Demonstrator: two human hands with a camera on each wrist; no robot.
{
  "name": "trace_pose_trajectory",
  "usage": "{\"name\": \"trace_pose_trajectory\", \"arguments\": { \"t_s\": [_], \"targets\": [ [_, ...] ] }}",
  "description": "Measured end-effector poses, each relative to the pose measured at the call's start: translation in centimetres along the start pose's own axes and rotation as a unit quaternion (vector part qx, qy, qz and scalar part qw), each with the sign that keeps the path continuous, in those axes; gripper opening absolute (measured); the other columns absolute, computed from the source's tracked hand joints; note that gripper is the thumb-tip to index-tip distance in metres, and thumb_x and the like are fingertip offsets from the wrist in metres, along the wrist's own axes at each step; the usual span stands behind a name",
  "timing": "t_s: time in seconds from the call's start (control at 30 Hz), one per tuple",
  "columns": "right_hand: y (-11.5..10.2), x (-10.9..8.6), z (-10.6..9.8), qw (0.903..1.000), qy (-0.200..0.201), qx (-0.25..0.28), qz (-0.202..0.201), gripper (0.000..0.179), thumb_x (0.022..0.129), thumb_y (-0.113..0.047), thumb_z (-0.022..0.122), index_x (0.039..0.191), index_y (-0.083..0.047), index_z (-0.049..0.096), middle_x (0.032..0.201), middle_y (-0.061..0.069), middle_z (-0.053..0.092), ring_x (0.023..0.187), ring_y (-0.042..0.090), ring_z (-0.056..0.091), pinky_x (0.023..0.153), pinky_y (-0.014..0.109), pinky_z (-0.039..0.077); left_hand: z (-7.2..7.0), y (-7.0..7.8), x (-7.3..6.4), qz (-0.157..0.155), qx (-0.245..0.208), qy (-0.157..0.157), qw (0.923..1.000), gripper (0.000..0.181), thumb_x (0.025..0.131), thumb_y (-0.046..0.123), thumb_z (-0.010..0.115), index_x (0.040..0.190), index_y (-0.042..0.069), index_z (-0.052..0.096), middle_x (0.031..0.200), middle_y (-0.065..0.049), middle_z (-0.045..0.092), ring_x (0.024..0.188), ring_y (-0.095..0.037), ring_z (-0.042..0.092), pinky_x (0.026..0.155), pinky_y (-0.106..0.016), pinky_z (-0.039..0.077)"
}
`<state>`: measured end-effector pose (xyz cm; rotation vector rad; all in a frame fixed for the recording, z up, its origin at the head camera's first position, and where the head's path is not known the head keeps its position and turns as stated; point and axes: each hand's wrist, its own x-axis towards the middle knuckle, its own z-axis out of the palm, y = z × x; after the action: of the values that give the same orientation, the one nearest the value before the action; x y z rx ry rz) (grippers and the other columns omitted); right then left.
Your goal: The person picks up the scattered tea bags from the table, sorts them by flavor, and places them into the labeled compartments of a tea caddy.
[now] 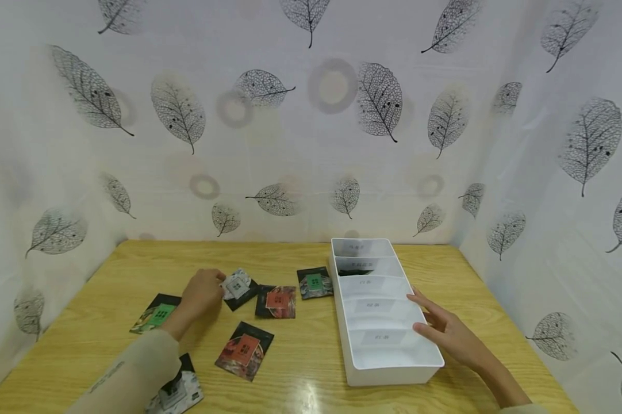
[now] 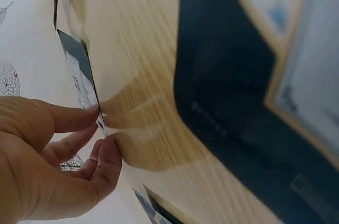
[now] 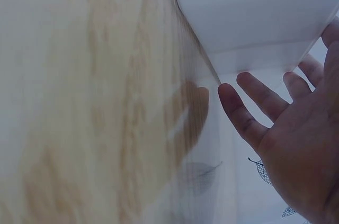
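My left hand (image 1: 202,292) pinches the near edge of a black sachet with a white patterned front (image 1: 240,287); in the left wrist view, thumb and fingertips meet at the edge of this sachet (image 2: 83,78). Overlapping or touching it on the right lies a black-and-red sachet (image 1: 276,301). My right hand (image 1: 444,330) is at the right side of a white divided box (image 1: 388,376), thumb by the rim. Spread, fairly straight fingers touch the box wall in the right wrist view. One compartment, second from the back, holds a dark sachet (image 1: 356,272).
A green-labelled sachet (image 1: 314,282) lies against the box's left side. Another green-labelled sachet (image 1: 158,313) is left of my left hand. Nearer me are a red-labelled sachet (image 1: 245,350) and a white-patterned one (image 1: 179,394), partly behind my sleeve. Leaf-print curtain (image 1: 300,144) encloses the wooden table.
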<state>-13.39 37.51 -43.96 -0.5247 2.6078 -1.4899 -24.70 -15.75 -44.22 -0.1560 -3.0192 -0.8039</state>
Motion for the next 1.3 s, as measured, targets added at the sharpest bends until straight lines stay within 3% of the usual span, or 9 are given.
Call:
{"name": "trace_pose_trajectory", "arguments": {
  "t_s": [0.17,0.33,0.4,0.63,0.8,0.93,1.0,1.17,1.3],
  "targets": [
    [0.0,0.0,0.0,1.0000,-0.001,0.004,-0.001,0.058,0.106,-0.012,0.059,0.161,-0.009,0.037,0.168,0.027,0.008,0.141,0.043,0.034,0.098,0.020,0.046,0.0,0.0,0.4,0.013,0.003,0.005,0.9999,0.030,0.087,-0.005,0.059,0.114,-0.018,0.067,0.114,-0.033,0.068,0.103,-0.046,0.066,0.085,-0.054,0.056],
    [0.1,-0.1,0.0,0.9999,-0.001,0.010,-0.007,0.058,0.106,-0.011,0.058,0.160,-0.008,0.037,0.168,0.027,0.008,0.136,0.004,0.043,0.098,0.020,0.047,-0.2,0.3,0.4,-0.006,0.004,-0.029,0.9995,0.045,0.095,0.015,0.071,0.122,-0.020,0.063,0.122,-0.037,0.064,0.114,-0.052,0.059,0.094,-0.058,0.052],
    [0.1,-0.1,0.0,0.9999,0.001,0.009,-0.008,0.058,0.106,-0.011,0.059,0.160,-0.008,0.037,0.168,0.027,0.009,0.134,-0.002,0.042,0.098,0.020,0.047,-0.2,0.4,0.5,-0.012,0.006,-0.044,0.9989,0.055,0.094,0.023,0.076,0.126,-0.020,0.060,0.125,-0.038,0.060,0.119,-0.055,0.054,0.098,-0.061,0.049],
    [0.1,-0.1,0.0,1.0000,0.000,-0.003,-0.007,0.058,0.106,-0.012,0.058,0.160,-0.009,0.037,0.168,0.027,0.009,0.140,0.047,0.034,0.098,0.020,0.046,0.2,0.5,0.6,-0.031,-0.014,-0.048,0.9983,0.061,0.090,0.025,0.080,0.128,-0.018,0.058,0.123,-0.038,0.053,0.114,-0.052,0.051,0.094,-0.061,0.047],
    [0.0,-0.1,0.0,1.0000,0.000,-0.003,-0.004,0.058,0.106,-0.012,0.058,0.160,-0.009,0.037,0.168,0.027,0.009,0.139,0.043,0.037,0.098,0.020,0.047,0.1,0.6,0.6,-0.015,-0.034,-0.039,0.9986,0.057,0.089,0.019,0.080,0.128,-0.013,0.055,0.115,-0.029,0.060,0.099,-0.039,0.058,0.086,-0.053,0.050],
    [0.0,-0.1,0.0,1.0000,-0.001,-0.002,-0.005,0.058,0.106,-0.012,0.058,0.160,-0.010,0.037,0.168,0.027,0.009,0.140,0.047,0.033,0.098,0.019,0.045,0.2,0.2,0.7,-0.004,-0.050,-0.029,0.9983,0.046,0.090,0.011,0.078,0.125,-0.010,0.057,0.112,-0.026,0.065,0.090,-0.031,0.061,0.078,-0.047,0.052],
    [0.1,-0.1,-0.1,1.0000,-0.002,-0.002,-0.007,0.058,0.107,-0.012,0.058,0.161,-0.011,0.037,0.168,0.026,0.009,0.143,0.038,0.031,0.100,0.017,0.043,0.1,-0.2,0.6,0.005,-0.061,-0.017,0.9980,0.038,0.091,0.007,0.076,0.122,-0.009,0.060,0.114,-0.026,0.067,0.089,-0.029,0.063,0.076,-0.045,0.053],
    [0.3,-0.1,-0.1,0.9998,-0.004,0.006,-0.020,0.058,0.106,-0.011,0.058,0.161,-0.011,0.037,0.168,0.027,0.008,0.141,-0.007,0.028,0.103,0.013,0.036,-0.4,-1.5,0.3,0.029,-0.084,0.017,0.9959,0.026,0.094,0.001,0.070,0.118,-0.008,0.067,0.115,-0.027,0.067,0.099,-0.037,0.065,0.080,-0.050,0.055],
    [0.3,-0.1,-0.2,0.9995,-0.007,0.017,-0.028,0.058,0.106,-0.010,0.058,0.160,-0.008,0.037,0.168,0.029,0.007,0.137,-0.016,0.027,0.104,0.012,0.035,-1.3,-2.2,0.3,0.043,-0.097,0.046,0.9933,0.024,0.097,0.001,0.066,0.120,-0.007,0.070,0.121,-0.030,0.067,0.106,-0.042,0.065,0.083,-0.052,0.055]
  ]
}}
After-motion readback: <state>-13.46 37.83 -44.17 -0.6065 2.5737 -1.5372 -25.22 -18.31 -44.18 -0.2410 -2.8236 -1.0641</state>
